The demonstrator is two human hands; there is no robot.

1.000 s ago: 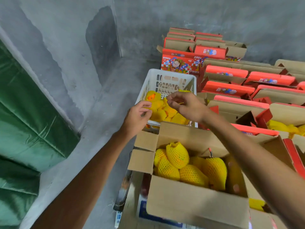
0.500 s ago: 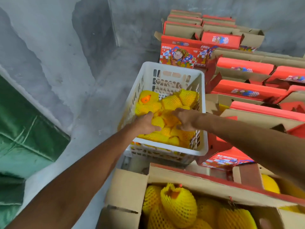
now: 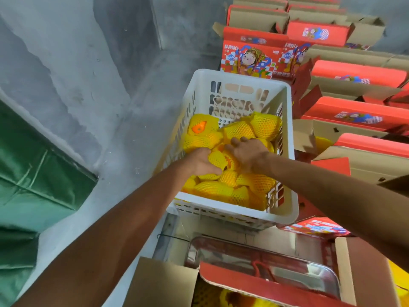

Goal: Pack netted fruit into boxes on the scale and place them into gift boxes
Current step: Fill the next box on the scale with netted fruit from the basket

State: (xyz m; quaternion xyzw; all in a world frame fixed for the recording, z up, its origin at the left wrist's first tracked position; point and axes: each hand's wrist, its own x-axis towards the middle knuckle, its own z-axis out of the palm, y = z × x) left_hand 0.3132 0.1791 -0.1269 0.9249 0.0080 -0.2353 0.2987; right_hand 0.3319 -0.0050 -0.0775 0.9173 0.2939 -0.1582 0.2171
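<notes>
Both hands reach into a white plastic crate (image 3: 285, 151) that holds a heap of fruit in yellow foam nets. The left hand (image 3: 200, 161) has its grip closed round one netted fruit (image 3: 218, 159) near the middle of the heap, thumb underneath and the fruit pressed into the palm. The right hand (image 3: 247, 151) lies palm down on the nets just to the right of that fruit, nearly touching it; its fingers are spread and fairly straight, resting on the heap rather than closed on anything. Other netted fruit fill the crate on the far and near sides of the hands. Right of the crate and beyond it stand rows of red gift boxes (image 3: 358, 74) with flaps open. Nearer, a steel scale tray (image 3: 294, 273) shows behind an open cardboard box (image 3: 163, 286).
</notes>
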